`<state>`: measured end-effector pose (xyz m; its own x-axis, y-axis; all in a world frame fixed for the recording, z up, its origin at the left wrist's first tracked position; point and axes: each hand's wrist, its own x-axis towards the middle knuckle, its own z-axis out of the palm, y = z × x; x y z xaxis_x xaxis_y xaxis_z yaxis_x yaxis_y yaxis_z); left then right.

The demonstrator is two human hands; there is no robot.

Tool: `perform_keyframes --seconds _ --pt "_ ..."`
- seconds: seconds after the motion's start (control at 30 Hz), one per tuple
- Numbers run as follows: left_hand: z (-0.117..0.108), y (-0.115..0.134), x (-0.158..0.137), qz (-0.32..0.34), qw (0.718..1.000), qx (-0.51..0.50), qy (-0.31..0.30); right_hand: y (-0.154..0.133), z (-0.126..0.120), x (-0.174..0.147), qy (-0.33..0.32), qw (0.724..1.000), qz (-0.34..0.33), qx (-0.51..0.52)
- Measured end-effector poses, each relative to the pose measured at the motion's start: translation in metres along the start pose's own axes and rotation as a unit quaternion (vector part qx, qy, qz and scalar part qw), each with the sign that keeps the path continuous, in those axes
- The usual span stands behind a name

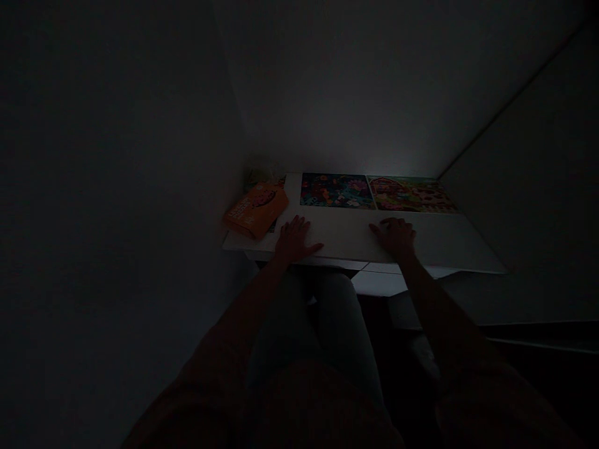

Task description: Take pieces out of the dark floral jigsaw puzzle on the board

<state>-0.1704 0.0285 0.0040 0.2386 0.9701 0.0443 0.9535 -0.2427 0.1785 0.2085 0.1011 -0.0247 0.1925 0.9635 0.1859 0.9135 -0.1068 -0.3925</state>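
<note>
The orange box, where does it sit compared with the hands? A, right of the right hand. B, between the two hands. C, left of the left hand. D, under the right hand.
C: the orange box lies at the table's left end, just beyond the left hand, while the right hand rests flat farther right.

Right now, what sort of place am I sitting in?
Probably a dim room at home, at a small white desk in a corner. Both hands, left hand and right hand, lie flat on it, near two colourful puzzles and an orange box.
</note>
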Motion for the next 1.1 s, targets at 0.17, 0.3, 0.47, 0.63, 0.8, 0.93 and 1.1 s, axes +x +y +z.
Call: perform_keyframes --seconds 0.17,0.3,0.47,0.63,0.8,0.93,1.1 --pt "0.001 0.002 0.001 -0.004 1.000 0.005 0.000 0.002 0.001 0.001 0.011 1.000 0.005 -0.020" --pt "0.005 0.004 0.001 -0.003 1.000 0.002 0.007 0.002 -0.001 -0.002 0.013 0.999 0.005 -0.029" --pt "0.008 0.004 -0.001 0.009 1.000 -0.004 0.016 0.004 0.001 -0.005 0.023 0.999 0.005 -0.032" --pt "0.007 0.005 -0.004 0.010 1.000 -0.013 0.020 0.008 0.002 -0.006 0.036 0.999 -0.009 -0.026" --pt "0.009 0.002 -0.003 0.016 1.000 0.003 0.020 0.008 0.003 -0.005 0.007 0.999 -0.035 -0.026" --pt "0.011 -0.004 -0.001 0.025 0.999 0.021 0.028 0.005 0.007 -0.006 0.002 0.996 -0.077 -0.034" --pt "0.014 -0.013 0.001 0.034 0.998 0.040 0.032 0.006 0.007 -0.006 -0.012 0.986 -0.166 -0.032"
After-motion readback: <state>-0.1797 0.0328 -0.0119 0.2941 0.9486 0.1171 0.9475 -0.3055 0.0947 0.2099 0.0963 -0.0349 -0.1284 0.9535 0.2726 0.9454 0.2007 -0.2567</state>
